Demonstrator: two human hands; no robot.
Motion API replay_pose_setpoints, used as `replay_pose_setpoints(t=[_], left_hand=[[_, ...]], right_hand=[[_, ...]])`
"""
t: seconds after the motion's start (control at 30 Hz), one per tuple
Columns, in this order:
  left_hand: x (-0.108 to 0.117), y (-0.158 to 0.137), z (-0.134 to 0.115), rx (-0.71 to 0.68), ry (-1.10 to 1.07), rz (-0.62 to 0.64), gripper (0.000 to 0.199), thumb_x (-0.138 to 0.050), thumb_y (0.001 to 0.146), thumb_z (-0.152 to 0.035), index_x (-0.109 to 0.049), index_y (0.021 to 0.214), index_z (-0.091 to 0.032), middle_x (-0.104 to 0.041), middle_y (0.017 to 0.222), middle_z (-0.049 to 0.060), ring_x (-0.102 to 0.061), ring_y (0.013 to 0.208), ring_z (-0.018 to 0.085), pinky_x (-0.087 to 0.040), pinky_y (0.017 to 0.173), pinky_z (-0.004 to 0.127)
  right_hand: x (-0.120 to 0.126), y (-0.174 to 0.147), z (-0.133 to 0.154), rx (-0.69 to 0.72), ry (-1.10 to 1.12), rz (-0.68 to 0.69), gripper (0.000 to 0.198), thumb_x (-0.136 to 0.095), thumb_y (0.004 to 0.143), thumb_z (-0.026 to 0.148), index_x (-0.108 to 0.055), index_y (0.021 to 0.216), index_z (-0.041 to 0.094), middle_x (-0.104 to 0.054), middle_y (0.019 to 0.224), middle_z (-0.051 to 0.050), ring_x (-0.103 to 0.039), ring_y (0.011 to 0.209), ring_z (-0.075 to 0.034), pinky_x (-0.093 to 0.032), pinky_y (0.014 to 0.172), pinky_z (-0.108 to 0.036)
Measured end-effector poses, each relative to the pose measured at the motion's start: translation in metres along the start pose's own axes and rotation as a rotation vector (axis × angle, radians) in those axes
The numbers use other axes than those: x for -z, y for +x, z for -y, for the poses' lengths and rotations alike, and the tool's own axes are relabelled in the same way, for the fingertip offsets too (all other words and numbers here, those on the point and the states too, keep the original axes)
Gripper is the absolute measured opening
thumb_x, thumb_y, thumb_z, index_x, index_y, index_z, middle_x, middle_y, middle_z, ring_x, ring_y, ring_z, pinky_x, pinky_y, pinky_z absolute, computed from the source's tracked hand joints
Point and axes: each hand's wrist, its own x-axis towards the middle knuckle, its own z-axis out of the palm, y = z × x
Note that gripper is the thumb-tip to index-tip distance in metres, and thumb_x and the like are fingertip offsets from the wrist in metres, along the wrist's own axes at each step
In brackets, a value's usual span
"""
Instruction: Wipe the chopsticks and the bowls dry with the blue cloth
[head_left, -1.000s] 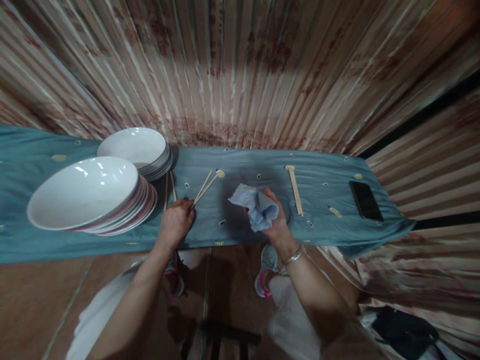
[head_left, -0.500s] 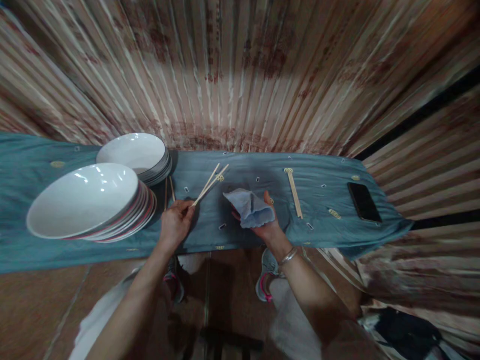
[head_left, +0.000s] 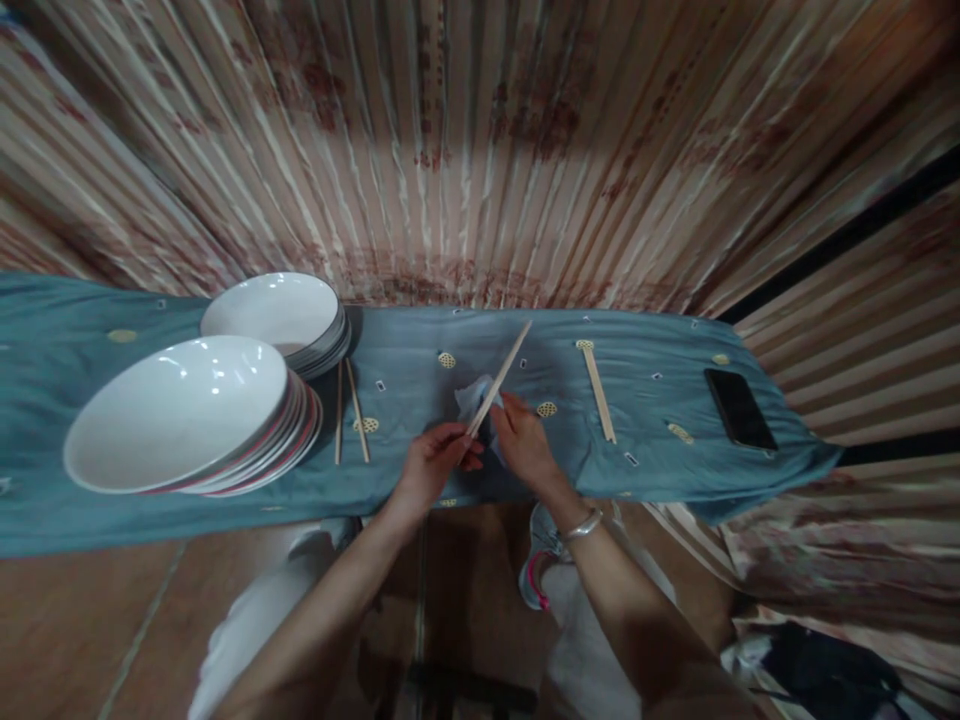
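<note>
Over the front middle of the cloth-covered table, my left hand (head_left: 435, 462) pinches a pair of chopsticks (head_left: 504, 374) near their lower ends, the tips slanting up to the right. Close beside it, my right hand (head_left: 523, 440) is closed on a pale cloth (head_left: 472, 396), which lies behind and against the chopsticks. My right fingers partly hide the cloth. Two loose chopsticks (head_left: 354, 410) lie on the table left of my hands. To the right rests a small bundle of chopsticks (head_left: 598, 392), side by side.
A stack of large white bowls (head_left: 176, 415) stands at the left front, with a stack of smaller bowls (head_left: 274, 312) behind it. A black phone (head_left: 740, 408) lies near the right end of the blue-green tablecloth (head_left: 660, 470). A pleated curtain (head_left: 480, 150) hangs along the back.
My left hand has moved right with the chopsticks, bringing them together against the cloth. My right hand, earlier open under the cloth, has closed on it.
</note>
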Motion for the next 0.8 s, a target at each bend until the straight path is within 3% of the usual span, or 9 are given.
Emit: replay_pose_setpoints(t=[0.07, 0.2, 0.4, 0.53, 0.6, 0.8], left_hand=[[-0.002, 0.001, 0.002, 0.005, -0.023, -0.016, 0.036, -0.083, 0.058, -0.042, -0.067, 0.076, -0.014, -0.070, 0.064, 0.002, -0.061, 0.050, 0.012, -0.048, 0.052, 0.024], [0.001, 0.006, 0.003, -0.017, -0.044, -0.095, 0.035, -0.082, 0.058, -0.040, -0.066, 0.075, -0.014, -0.068, 0.061, 0.001, -0.057, 0.046, 0.010, -0.043, 0.049, 0.023], [0.009, 0.010, 0.004, -0.082, -0.019, -0.123, 0.029, -0.078, 0.063, -0.040, -0.066, 0.069, -0.015, -0.062, 0.056, -0.002, -0.048, 0.042, 0.007, -0.036, 0.045, 0.022], [0.012, 0.011, 0.004, -0.114, -0.003, -0.118, 0.029, -0.078, 0.064, -0.042, -0.067, 0.067, -0.015, -0.053, 0.047, -0.005, -0.042, 0.040, 0.007, -0.032, 0.042, 0.021], [0.013, 0.012, 0.005, -0.102, 0.005, -0.117, 0.029, -0.078, 0.064, -0.042, -0.068, 0.066, -0.015, -0.051, 0.045, -0.005, -0.041, 0.040, 0.007, -0.032, 0.042, 0.021], [0.017, 0.013, 0.012, -0.090, -0.009, -0.061, 0.029, -0.082, 0.059, -0.040, -0.071, 0.070, -0.015, -0.062, 0.055, 0.000, -0.057, 0.055, 0.014, -0.041, 0.051, 0.023]], right_hand=[[0.000, 0.001, 0.003, 0.010, -0.040, 0.003, 0.029, -0.053, 0.077, 0.045, -0.056, 0.059, 0.023, -0.057, 0.060, 0.001, -0.054, 0.065, -0.016, -0.040, 0.065, -0.027], [-0.006, 0.004, 0.009, -0.177, 0.198, 0.095, 0.037, -0.056, 0.070, 0.055, -0.053, 0.054, 0.022, -0.049, 0.050, 0.004, -0.045, 0.051, -0.013, -0.036, 0.053, -0.027], [-0.008, 0.003, 0.017, -0.435, 0.600, 0.431, 0.049, -0.056, 0.066, 0.068, -0.063, 0.062, 0.020, -0.061, 0.054, -0.003, -0.059, 0.062, -0.020, -0.046, 0.057, -0.030], [-0.006, 0.002, 0.014, -0.383, 0.620, 0.450, 0.026, -0.071, 0.060, 0.041, -0.070, 0.074, 0.019, -0.067, 0.062, 0.000, -0.058, 0.060, -0.017, -0.045, 0.056, -0.027], [-0.008, -0.001, 0.012, -0.330, 0.607, 0.440, 0.026, -0.076, 0.057, 0.033, -0.072, 0.080, 0.020, -0.067, 0.064, 0.002, -0.056, 0.059, -0.013, -0.043, 0.056, -0.025], [-0.022, -0.005, 0.004, -0.260, 0.551, 0.375, 0.030, -0.084, 0.058, 0.040, -0.073, 0.075, 0.018, -0.056, 0.056, 0.006, -0.042, 0.051, -0.007, -0.032, 0.050, -0.022]])
